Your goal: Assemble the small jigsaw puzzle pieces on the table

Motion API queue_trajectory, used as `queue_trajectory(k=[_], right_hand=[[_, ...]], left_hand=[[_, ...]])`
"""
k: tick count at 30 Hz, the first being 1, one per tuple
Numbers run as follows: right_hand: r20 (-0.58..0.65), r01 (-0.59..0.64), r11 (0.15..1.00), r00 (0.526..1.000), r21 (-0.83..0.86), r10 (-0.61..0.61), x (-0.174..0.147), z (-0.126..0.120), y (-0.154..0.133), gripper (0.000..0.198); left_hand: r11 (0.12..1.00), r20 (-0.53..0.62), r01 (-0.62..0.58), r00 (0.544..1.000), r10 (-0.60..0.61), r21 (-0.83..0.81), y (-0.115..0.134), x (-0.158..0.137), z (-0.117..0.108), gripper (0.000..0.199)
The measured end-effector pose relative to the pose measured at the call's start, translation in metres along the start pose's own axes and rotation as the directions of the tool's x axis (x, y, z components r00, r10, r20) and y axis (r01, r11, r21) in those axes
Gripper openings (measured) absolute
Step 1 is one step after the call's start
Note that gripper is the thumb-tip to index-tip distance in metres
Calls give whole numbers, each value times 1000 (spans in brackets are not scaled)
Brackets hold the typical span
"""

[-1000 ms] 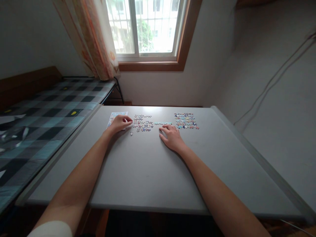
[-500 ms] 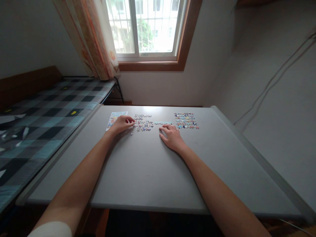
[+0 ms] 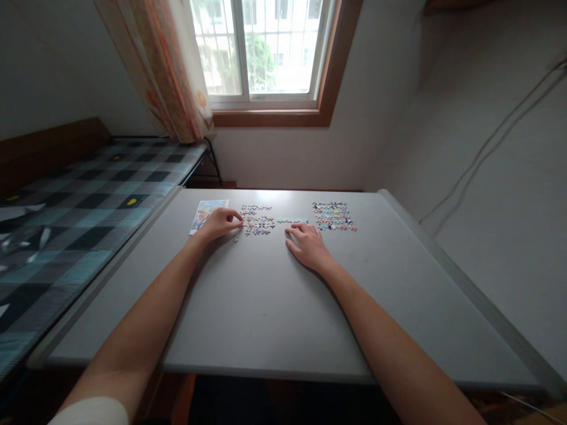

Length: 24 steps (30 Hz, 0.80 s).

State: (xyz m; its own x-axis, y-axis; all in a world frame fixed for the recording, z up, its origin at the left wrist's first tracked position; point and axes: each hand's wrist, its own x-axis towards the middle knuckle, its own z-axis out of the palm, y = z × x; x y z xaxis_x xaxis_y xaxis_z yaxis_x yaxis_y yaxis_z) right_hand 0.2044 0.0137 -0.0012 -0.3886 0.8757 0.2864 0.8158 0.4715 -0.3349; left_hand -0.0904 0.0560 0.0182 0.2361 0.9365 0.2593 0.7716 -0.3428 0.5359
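Observation:
My left hand [image 3: 220,224] is at the left edge of a group of loose jigsaw puzzle pieces [image 3: 261,223], thumb and forefinger closed in a pinch. Whatever is between those fingertips is too small to make out. One single puzzle piece [image 3: 236,239] lies just below that hand. Partly behind the same hand is a colourful picture sheet [image 3: 204,213]. My right hand [image 3: 306,243] rests on the table with its fingers apart, just below a narrow pale-green strip of puzzle pieces [image 3: 290,220]. Right of it sits a second group of multicoloured puzzle pieces [image 3: 333,216].
The grey-white table [image 3: 266,319] has raised side edges. On the left is a bed [image 3: 133,171] with a checked cover and some clear plastic on it. A window [image 3: 279,53] and an orange curtain [image 3: 166,77] are beyond, and a cable [image 3: 478,156] hangs along the right wall.
My left hand's fingertips have shifted very slightly right at the edge of the pieces. My right hand has stayed in place.

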Motion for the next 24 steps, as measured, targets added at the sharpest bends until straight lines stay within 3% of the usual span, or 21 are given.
queue_trajectory(k=[14,21,24], right_hand=[[2,1,1000,1000,-1,-1,0,0,0,35],[2,1,1000,1000,-6,-1,0,0,0,35],[2,-1,1000,1000,-4,1,0,0,0,35]], left_hand=[[999,135,27,991,-22,-32,13,-2,-4,25],[998,101,1,995,-7,62,8,1,-4,26],[968,-30,127,992,-124,214,10,0,-6,28]])
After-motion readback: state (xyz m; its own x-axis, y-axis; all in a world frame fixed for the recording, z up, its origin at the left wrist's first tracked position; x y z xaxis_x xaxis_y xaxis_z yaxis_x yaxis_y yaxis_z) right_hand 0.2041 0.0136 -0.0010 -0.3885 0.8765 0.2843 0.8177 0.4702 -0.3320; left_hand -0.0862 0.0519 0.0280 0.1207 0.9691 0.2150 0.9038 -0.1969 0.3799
